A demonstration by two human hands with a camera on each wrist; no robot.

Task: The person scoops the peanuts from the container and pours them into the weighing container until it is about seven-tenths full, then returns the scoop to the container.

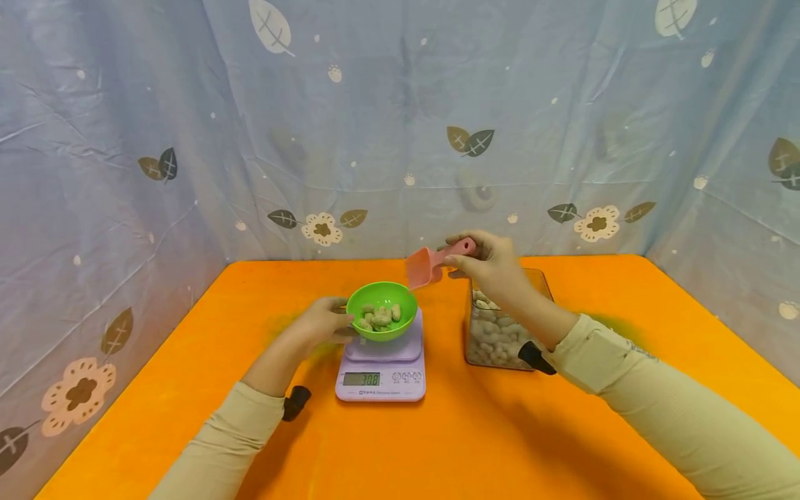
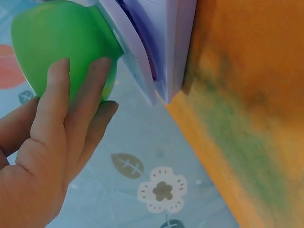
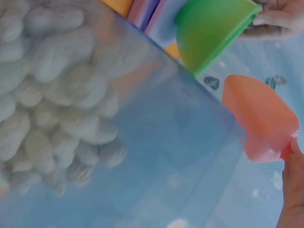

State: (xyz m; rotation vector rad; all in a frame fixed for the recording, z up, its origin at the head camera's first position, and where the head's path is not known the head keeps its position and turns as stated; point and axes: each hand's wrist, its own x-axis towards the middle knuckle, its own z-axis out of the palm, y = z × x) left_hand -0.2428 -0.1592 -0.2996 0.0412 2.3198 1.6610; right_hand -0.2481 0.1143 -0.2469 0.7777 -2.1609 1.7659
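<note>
A lime-green bowl (image 1: 385, 335) with several unshelled peanuts (image 1: 380, 317) in it stands on a lilac kitchen scale (image 1: 382, 390). My left hand (image 1: 323, 321) touches the bowl's left side. In the left wrist view its fingers (image 2: 57, 102) lie nearly straight along the bowl's outer wall. My right hand (image 1: 494, 267) pinches the handle of a pink scoop (image 1: 421, 268) just right of and above the bowl; no peanuts show in the scoop. Under my right forearm, a clear container (image 1: 469, 354) of peanuts (image 3: 57, 99) stands on the table, partly hidden by the arm.
The scale's lit display (image 1: 362, 379) appears to read 30.8. An orange tabletop (image 1: 400, 451) lies under everything. A blue patterned curtain (image 1: 387, 125) hangs along the back and both sides. A black strap piece (image 1: 536, 357) sticks out below the right wrist, close to the container.
</note>
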